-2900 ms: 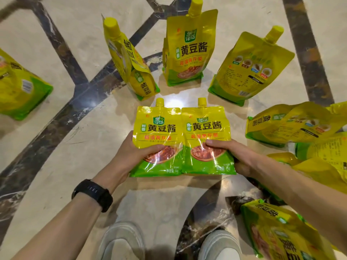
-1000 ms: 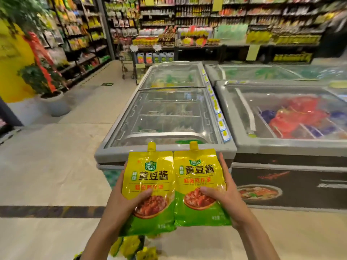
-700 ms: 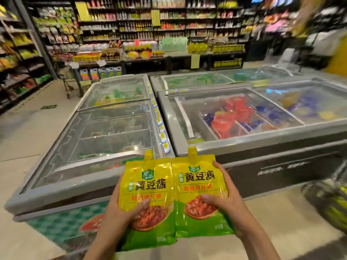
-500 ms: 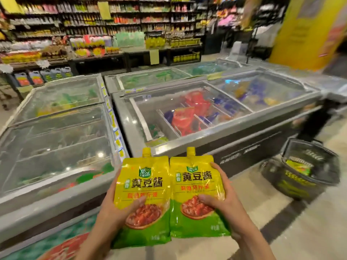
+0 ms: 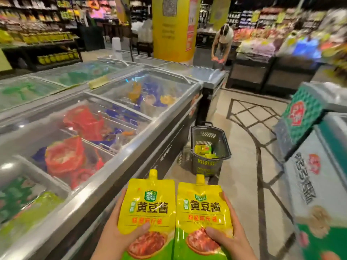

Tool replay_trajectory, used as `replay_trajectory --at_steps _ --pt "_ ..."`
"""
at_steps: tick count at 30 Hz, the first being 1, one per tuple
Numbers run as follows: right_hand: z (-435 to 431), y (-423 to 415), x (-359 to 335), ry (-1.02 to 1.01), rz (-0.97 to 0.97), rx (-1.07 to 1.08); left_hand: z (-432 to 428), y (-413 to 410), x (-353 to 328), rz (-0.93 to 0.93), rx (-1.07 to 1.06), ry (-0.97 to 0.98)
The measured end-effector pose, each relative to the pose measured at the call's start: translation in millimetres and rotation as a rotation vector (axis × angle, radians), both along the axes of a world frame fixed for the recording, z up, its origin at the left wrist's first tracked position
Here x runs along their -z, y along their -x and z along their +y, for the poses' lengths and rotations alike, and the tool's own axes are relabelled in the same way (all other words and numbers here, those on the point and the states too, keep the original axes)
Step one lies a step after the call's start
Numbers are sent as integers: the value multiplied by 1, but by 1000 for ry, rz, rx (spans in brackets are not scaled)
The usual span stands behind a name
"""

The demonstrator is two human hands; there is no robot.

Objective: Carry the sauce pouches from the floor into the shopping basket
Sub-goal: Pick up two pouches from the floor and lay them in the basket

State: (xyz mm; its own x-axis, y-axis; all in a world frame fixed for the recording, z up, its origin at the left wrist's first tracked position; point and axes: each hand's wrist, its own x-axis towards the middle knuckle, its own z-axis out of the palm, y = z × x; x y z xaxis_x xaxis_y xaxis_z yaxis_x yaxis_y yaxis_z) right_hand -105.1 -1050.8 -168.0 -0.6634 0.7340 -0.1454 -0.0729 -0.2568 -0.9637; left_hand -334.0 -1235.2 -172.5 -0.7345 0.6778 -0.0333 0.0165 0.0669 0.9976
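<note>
I hold two yellow-and-green sauce pouches upright, side by side, at the bottom of the view. My left hand [image 5: 114, 235] grips the left pouch [image 5: 148, 207] with the thumb across its front. My right hand [image 5: 231, 239] grips the right pouch [image 5: 203, 209] the same way. Ahead on the floor stands the dark grey shopping basket [image 5: 224, 143], beside the end of a freezer. Yellow-green pouches [image 5: 203, 151] lie inside it.
A long glass-topped chest freezer [image 5: 105, 139] runs along my left. Another freezer [image 5: 319, 177] with green and white panels stands at my right. The tiled aisle [image 5: 247, 166] runs between them. A person [image 5: 222, 44] bends over a display far ahead, near a yellow pillar [image 5: 172, 29].
I have risen from the floor with both pouches and turned right. The basket has moved from the right edge of view to straight ahead, with the aisle in front of me.
</note>
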Motion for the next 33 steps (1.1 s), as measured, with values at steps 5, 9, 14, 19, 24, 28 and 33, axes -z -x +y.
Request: replay_trajectory --at_steps 5,9,14,19,24,28,33 --pt "67 17 -12 -9 -83 186 107 43 34 -105 181 2" --pt "123 23 -15 42 -85 266 188 63 49 -137 314 44" --pt "222 41 16 52 -128 283 294 88 62 -165 364 109" --pt "330 70 39 42 -152 250 397 117 75 -108 285 190" --pt "432 106 46 154 -101 198 487 147 78 -194 241 217" --pt "517 144 60 186 -142 170 558 177 87 -263 238 240" --pt "630 202 101 191 -253 150 665 230 145 -307 197 281"
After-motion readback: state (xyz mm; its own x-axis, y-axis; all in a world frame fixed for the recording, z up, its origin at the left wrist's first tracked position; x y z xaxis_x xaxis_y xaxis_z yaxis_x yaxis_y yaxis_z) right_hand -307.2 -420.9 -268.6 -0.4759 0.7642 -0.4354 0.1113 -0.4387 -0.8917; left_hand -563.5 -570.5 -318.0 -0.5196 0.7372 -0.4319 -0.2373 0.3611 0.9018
